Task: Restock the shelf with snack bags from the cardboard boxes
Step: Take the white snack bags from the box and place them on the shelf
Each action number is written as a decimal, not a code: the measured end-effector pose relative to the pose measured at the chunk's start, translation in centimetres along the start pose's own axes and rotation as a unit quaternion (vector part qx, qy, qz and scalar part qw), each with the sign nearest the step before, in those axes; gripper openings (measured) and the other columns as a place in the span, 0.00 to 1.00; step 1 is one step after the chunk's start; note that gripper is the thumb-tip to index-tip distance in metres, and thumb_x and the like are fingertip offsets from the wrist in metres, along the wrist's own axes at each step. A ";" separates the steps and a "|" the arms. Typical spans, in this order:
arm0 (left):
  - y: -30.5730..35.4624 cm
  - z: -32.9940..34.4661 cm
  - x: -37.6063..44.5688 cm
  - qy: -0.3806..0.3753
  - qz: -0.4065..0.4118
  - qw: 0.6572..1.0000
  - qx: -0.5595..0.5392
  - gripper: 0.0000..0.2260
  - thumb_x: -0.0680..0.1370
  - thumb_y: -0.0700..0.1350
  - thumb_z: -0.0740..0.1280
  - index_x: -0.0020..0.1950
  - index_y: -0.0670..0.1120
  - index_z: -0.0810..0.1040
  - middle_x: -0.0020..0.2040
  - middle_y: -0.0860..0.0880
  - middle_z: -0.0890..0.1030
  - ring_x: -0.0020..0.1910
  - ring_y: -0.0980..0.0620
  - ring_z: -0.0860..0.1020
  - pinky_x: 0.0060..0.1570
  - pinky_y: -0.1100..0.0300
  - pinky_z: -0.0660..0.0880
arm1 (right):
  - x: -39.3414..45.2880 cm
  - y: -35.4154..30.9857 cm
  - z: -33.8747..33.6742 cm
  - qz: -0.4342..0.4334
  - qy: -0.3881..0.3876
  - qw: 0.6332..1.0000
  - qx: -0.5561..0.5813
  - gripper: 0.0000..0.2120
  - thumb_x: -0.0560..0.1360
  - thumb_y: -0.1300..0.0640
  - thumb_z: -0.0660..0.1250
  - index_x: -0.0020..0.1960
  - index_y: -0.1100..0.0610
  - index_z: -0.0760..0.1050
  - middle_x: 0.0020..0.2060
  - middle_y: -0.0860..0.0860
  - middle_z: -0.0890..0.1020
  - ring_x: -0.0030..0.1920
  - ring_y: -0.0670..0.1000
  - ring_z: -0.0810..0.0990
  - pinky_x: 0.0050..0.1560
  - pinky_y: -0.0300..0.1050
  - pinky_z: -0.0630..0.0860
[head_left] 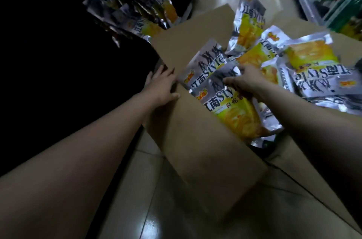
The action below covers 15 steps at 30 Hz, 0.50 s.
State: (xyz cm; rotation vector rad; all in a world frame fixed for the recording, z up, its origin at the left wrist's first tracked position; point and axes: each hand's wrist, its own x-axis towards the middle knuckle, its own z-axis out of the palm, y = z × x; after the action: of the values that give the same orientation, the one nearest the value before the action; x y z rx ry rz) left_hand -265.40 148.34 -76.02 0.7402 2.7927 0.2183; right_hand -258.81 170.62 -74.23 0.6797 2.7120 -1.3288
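Step in hand: picking stock from cardboard box (pixel 197 140), centre of frame, on tiled floor (pixel 137 189). Box open, loosely filled with silver-yellow snack bags (pixel 309 74), spilling toward right. Left hand (pixel 163 86) spread flat against box's left flap, holding nothing, apparently steadying it. Right hand (pixel 247 80) closed over top edge of front bag (pixel 227 105), fingers curled, grasp judged taken. Shelf stack (pixel 133 13) seen upper left, dim, partly filled. Next move judged: lift of front bag clear of neighbours, carry toward upper left, upright placement beside stack.

Shelf (pixel 58 43) at left: too dark.
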 end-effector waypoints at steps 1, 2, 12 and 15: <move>0.8 -0.5 1.0 -0.005 -0.001 1.000 0.008 0.31 0.79 0.52 0.62 0.77 0.49 0.52 0.78 0.50 0.48 0.77 0.46 0.43 0.73 0.45 0.43 | 0.4 -0.2 -0.6 -0.002 0.014 1.000 0.009 0.22 0.73 0.59 0.71 0.64 0.61 0.71 0.52 0.60 0.79 0.42 0.56 0.78 0.41 0.51 0.76; 1.6 -1.0 1.9 -0.013 -0.006 1.000 0.004 0.29 0.79 0.50 0.61 0.77 0.49 0.53 0.78 0.50 0.49 0.77 0.46 0.43 0.72 0.45 0.43 | 0.6 -0.4 -1.1 -0.008 0.018 1.000 0.016 0.22 0.73 0.59 0.70 0.66 0.60 0.70 0.51 0.59 0.78 0.39 0.53 0.76 0.35 0.47 0.74; 5.5 -11.1 5.0 0.125 -0.014 0.869 -0.479 0.26 0.73 0.43 0.72 0.67 0.44 0.63 0.60 0.50 0.69 0.61 0.54 0.67 0.55 0.64 0.66 | 2.4 -7.7 -11.5 -0.094 0.024 0.984 0.146 0.08 0.75 0.65 0.67 0.45 0.53 0.71 0.27 0.44 0.78 0.26 0.38 0.75 0.27 0.29 0.69; 5.4 -11.5 5.3 0.098 -0.024 0.820 -0.564 0.34 0.73 0.42 0.72 0.73 0.46 0.57 0.69 0.48 0.67 0.68 0.51 0.66 0.61 0.58 0.69 | 3.1 -8.0 -11.6 -0.105 0.012 0.981 0.165 0.05 0.75 0.61 0.67 0.44 0.51 0.74 0.33 0.51 0.78 0.30 0.45 0.76 0.33 0.36 0.71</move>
State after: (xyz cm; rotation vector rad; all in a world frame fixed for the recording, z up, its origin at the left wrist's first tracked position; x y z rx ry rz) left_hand -270.46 154.70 -64.90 0.3124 2.1837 1.7880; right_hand -263.12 176.29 -61.68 0.4345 2.6673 -1.8582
